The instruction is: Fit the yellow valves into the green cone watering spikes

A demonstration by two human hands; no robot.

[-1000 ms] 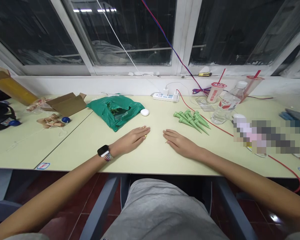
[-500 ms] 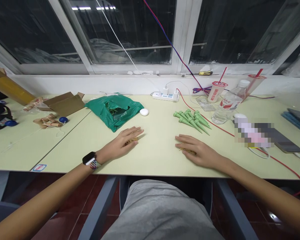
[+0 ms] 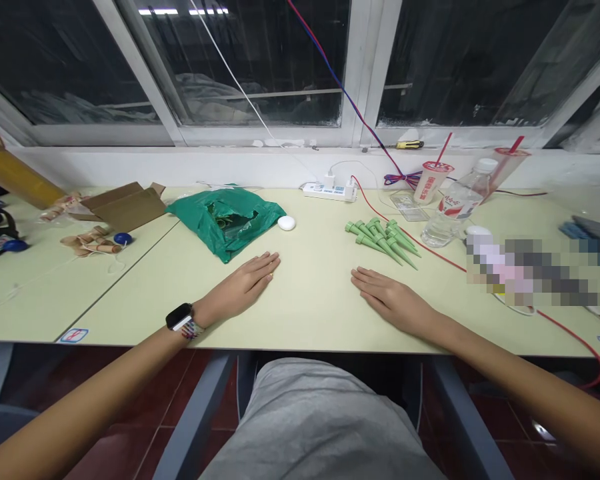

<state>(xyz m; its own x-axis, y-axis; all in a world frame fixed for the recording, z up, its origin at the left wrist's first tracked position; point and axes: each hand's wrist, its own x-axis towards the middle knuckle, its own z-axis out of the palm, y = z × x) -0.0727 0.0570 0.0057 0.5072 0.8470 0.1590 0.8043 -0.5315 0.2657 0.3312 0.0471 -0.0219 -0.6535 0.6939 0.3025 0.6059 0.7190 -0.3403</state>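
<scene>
Hands now lie flat on the table (image 3: 313, 320), no longer arched: left hand (image 3: 237, 288) left of frame centre, right hand (image 3: 394, 301) right of it, fingers straight. Small yellow piece (image 3: 272, 274) peeks beneath left fingers; others are probably covered.

On my left wrist (image 3: 202, 312) I wear a watch (image 3: 179, 317) with a dark, rounded-square face and a multicoloured, patterned band (image 3: 192, 329). My grey top (image 3: 305, 420) is creased; my fingers (image 3: 263, 271) and forearms (image 3: 125, 373) are bare.
</scene>
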